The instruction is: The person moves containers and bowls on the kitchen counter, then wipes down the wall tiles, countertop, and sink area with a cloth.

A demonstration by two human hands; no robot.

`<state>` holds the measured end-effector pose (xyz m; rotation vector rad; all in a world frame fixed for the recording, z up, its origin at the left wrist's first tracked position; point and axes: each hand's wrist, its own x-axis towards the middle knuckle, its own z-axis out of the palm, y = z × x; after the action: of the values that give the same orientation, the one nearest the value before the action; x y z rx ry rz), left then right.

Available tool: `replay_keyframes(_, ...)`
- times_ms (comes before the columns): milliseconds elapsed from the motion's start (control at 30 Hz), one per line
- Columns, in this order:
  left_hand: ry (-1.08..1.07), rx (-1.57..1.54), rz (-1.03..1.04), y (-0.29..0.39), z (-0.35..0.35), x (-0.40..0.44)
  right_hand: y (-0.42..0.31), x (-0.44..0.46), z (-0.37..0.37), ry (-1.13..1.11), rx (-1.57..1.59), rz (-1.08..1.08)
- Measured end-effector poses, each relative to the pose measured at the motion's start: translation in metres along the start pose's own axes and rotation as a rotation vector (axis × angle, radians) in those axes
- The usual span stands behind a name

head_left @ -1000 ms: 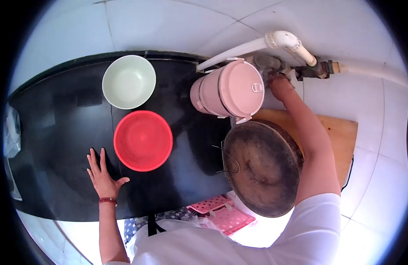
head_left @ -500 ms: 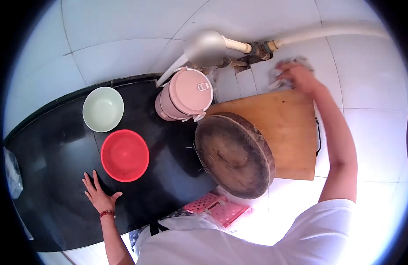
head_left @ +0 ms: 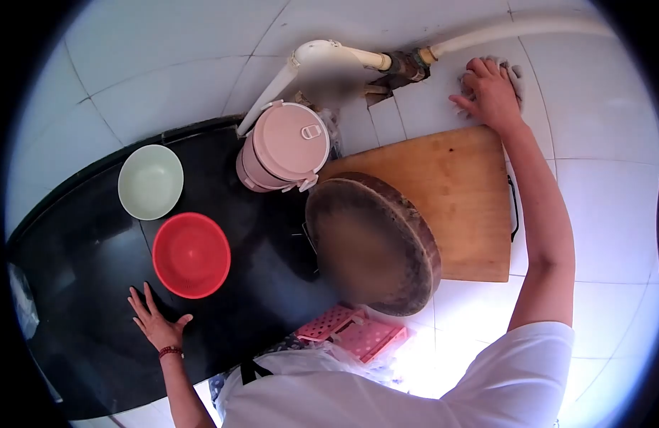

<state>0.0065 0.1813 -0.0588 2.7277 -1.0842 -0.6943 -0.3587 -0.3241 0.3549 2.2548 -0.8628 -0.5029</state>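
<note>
My left hand (head_left: 156, 324) lies flat on the black countertop (head_left: 94, 321) with its fingers spread; a red bead bracelet (head_left: 171, 351) circles the wrist. Just beyond its fingertips stands a red plastic basin (head_left: 191, 255), and a pale green bowl (head_left: 151, 182) sits behind that. At the upper right, my right hand (head_left: 493, 98) presses a crumpled grey cloth (head_left: 517, 80) against the white tiled wall. The fingers curl over the cloth, which bulges out around them. Below that hand is a wooden cutting board (head_left: 461, 207).
A round, thick chopping block (head_left: 372, 242) leans in front of the board. Beside it stands a pink lidded food carrier (head_left: 290, 143). White pipes (head_left: 272, 93) with a rusty joint (head_left: 408, 65) run along the wall. Pink dotted items (head_left: 358, 332) sit below the counter edge.
My right hand has slid up and slightly right across the tiles with the cloth. My left hand stays flat on the counter. The view has shifted a little.
</note>
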Motion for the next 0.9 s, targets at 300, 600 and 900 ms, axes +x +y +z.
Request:
replay_keyframes(300,-0.005,0.012,-0.005,0.002,0.000,0.001,-0.025,0.005,0.019,0.046,-0.223,0.056)
replay_keyframes(600,0.022,0.009,0.027,-0.004,0.005,0.000,-0.034,0.011,0.027,0.065,-0.277,0.133)
replay_keyframes(900,0.024,0.009,0.024,-0.003,0.005,0.000,-0.040,0.009,0.025,0.045,-0.287,0.180)
